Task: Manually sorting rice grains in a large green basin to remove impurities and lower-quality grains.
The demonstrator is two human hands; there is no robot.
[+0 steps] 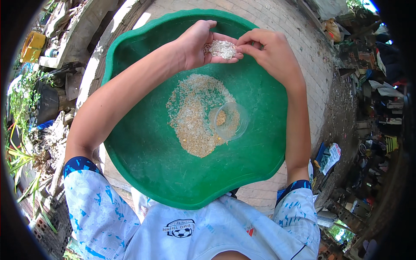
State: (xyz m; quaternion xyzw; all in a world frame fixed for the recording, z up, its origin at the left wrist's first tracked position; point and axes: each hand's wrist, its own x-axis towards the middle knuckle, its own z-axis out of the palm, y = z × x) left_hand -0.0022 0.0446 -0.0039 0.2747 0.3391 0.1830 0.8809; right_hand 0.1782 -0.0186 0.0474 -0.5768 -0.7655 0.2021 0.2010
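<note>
My left hand [196, 44] is held palm up over the far part of a big green plastic tray [143, 160], cupping a small heap of whitish rice grains [223, 49]. At the edge of that heap, my right hand [274, 54] pinches thumb and forefinger together by the left fingertips. Whatever sits between those fingertips is too small to make out. On the tray floor below lies a spread of grain [193, 125], tan husked grains mixed with white ones. A clear plastic cup [237, 122] lies tilted at its right side, with some tan grains seen in or through it.
The tray's near rim rests against my white and blue shirt. Paving bricks [310, 56] surround the tray. Plants [32, 91] and a yellow container [33, 47] stand at the left. Assorted clutter and a blue and white packet [330, 157] lie on the right.
</note>
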